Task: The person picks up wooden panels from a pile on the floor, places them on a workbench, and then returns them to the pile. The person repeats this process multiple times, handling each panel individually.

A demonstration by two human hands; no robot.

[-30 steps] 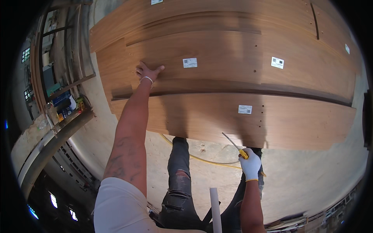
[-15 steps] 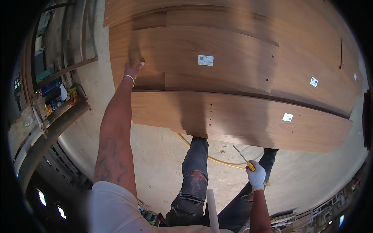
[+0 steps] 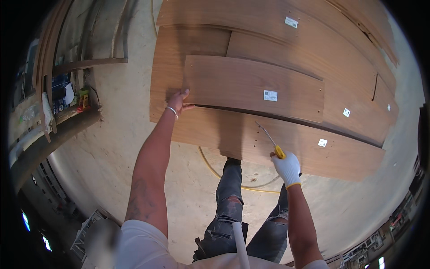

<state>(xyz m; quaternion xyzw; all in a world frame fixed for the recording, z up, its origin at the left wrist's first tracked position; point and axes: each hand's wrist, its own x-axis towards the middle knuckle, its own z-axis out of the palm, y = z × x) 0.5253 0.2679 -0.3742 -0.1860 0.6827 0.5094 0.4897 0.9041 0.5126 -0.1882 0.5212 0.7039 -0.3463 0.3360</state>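
My bare left hand (image 3: pixel 178 103), with a bracelet at the wrist, is at the near left corner of a short brown wooden panel (image 3: pixel 233 85). Its thumb and a finger reach over the corner; the other fingers are partly hidden. This panel bears a white label and has small holes near its ends. My right hand (image 3: pixel 286 167), in a white knitted glove with a yellow cuff, grips a screwdriver (image 3: pixel 279 151) by its yellow handle. The shaft points up and left, over the nearest long panel (image 3: pixel 210 127), which has rows of small dark holes.
More labelled wooden panels (image 3: pixel 340 80) lie overlapped beyond. A yellow hose (image 3: pixel 208 163) runs along the concrete floor (image 3: pixel 121 130) by my legs. At the left stands a rack (image 3: pixel 89 67) with boxes and bottles. Clutter lines the far right edge.
The short panel has shifted right and nearer relative to the panels beneath, with my left hand at its left end. My right hand has risen with the screwdriver, now over the nearest panel. The view has shifted.
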